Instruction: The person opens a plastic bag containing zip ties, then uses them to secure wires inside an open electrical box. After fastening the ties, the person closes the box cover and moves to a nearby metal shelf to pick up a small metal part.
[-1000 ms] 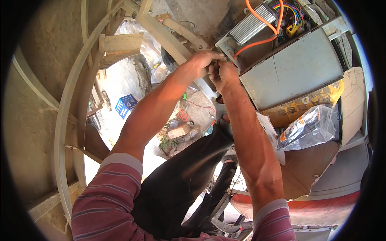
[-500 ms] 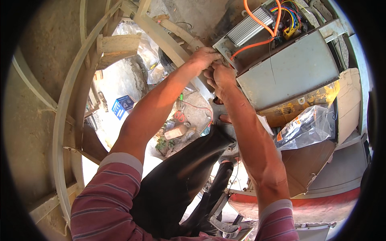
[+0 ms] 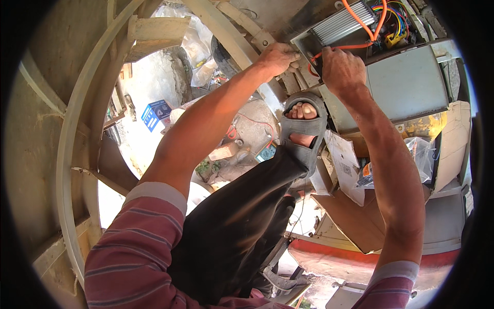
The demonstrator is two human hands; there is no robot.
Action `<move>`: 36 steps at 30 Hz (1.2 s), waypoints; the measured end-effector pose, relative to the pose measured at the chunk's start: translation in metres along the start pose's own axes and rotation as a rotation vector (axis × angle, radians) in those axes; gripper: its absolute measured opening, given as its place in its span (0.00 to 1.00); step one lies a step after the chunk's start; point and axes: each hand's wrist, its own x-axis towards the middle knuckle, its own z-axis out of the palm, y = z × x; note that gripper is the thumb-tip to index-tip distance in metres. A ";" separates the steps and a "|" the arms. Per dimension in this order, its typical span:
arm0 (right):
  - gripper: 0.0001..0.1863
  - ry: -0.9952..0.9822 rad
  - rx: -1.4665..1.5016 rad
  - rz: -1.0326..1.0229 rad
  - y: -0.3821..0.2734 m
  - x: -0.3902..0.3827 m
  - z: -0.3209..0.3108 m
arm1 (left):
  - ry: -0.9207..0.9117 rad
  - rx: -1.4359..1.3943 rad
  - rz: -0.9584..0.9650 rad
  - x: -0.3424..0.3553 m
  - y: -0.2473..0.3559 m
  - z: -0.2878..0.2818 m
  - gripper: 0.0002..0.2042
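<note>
Since the earlier frame of the head view, the left hand (image 3: 278, 57) and right hand (image 3: 345, 71), previously together, had separated, with a clear gap between them. Left hand: fingers bent, thumb and fingertips close together, beside a metal beam (image 3: 225, 36); whether anything was held could not be determined. Right hand: curled into a loose fist, thumb side at the orange cable (image 3: 372, 39), which ran from that hand toward its upper right; a firm grip could not be confirmed. A finned metal unit (image 3: 335, 27) stood just above the right hand, coloured wires (image 3: 397, 23) farther off to its upper right, and a grey metal box (image 3: 409, 80) directly to its right. A sandalled foot (image 3: 302, 129) was below, between the hands.
</note>
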 end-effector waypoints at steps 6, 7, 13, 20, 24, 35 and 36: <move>0.16 0.014 -0.074 0.001 0.003 -0.001 0.004 | 0.010 -0.005 -0.029 0.002 -0.004 0.002 0.13; 0.17 -0.013 -0.069 -0.004 0.006 -0.002 0.003 | 0.007 -0.016 -0.027 0.002 -0.005 0.002 0.13; 0.18 0.071 -0.067 0.038 0.007 -0.002 0.003 | -0.006 -0.086 -0.008 0.004 -0.010 0.002 0.12; 0.13 -0.207 -0.028 0.102 0.018 0.021 -0.017 | -0.012 -0.054 -0.029 0.004 -0.009 0.002 0.12; 0.09 0.024 -0.039 0.106 0.024 0.015 -0.014 | -0.002 -0.020 -0.003 0.005 -0.011 0.002 0.11; 0.12 0.334 -0.007 -0.026 0.049 0.005 -0.006 | 0.145 0.633 0.295 -0.016 -0.015 0.007 0.14; 0.11 0.350 -0.003 -0.033 0.049 0.004 -0.006 | 0.144 0.598 0.298 -0.018 -0.018 0.011 0.13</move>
